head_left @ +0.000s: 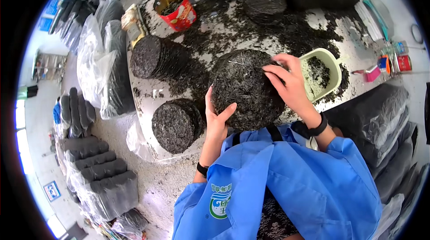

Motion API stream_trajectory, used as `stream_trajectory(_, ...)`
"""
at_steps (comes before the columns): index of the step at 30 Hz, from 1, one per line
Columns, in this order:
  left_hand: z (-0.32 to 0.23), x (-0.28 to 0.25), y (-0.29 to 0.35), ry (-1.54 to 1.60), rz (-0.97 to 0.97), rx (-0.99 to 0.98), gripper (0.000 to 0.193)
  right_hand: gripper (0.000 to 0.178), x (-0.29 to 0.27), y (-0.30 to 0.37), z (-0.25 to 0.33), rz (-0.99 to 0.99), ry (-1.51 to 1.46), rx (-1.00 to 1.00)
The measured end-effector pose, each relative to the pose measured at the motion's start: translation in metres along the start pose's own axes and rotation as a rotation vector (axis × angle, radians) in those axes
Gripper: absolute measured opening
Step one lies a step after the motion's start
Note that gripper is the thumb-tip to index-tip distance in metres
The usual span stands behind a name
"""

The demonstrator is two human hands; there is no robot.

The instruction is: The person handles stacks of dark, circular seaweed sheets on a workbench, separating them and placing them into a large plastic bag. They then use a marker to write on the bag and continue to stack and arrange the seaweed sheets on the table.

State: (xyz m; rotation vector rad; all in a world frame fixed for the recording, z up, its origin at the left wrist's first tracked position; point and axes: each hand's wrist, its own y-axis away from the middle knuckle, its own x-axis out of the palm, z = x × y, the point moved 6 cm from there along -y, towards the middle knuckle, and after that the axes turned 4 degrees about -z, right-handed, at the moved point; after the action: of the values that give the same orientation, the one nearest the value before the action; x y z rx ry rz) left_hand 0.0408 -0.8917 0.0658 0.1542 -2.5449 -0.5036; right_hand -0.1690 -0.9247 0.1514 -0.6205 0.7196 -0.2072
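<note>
Black flakes [309,29] litter the worktop [148,101]. Left hand [216,121], thumb spread, grips a dark round bundle [246,94] at its near edge; right hand [291,78], half-curled, meets the bundle's rim, pinch unclear. Handling looks unfinished; round stacks [174,128] leftward seem formed.

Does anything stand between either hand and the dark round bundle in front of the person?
Nothing visible does. The left hand holds the dark round bundle directly at its lower left; the right hand is right at its upper right edge. The pale tub sits off to the right, not between them.
</note>
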Motion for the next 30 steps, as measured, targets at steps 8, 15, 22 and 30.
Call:
stream_trajectory(8, -0.008, 0.039, 0.009, -0.385, 0.123, 0.200, 0.080, 0.021, 0.015, -0.022, 0.005, 0.080, 0.174, -0.290)
stream_trajectory(15, -0.005, 0.026, 0.009, -0.220, 0.061, 0.059, 0.080, 0.006, 0.017, -0.009, -0.072, 0.120, -0.917, 0.646)
stream_trajectory(22, 0.006, -0.111, 0.023, 0.025, -0.281, 0.064, 0.054, 0.010, -0.022, 0.066, -0.234, -0.363, -1.245, 1.044)
stream_trajectory(30, -0.060, -0.246, 0.068, 0.331, -0.453, 0.102, 0.049, 0.017, -0.079, 0.188, -0.405, -0.075, 0.561, 0.963)
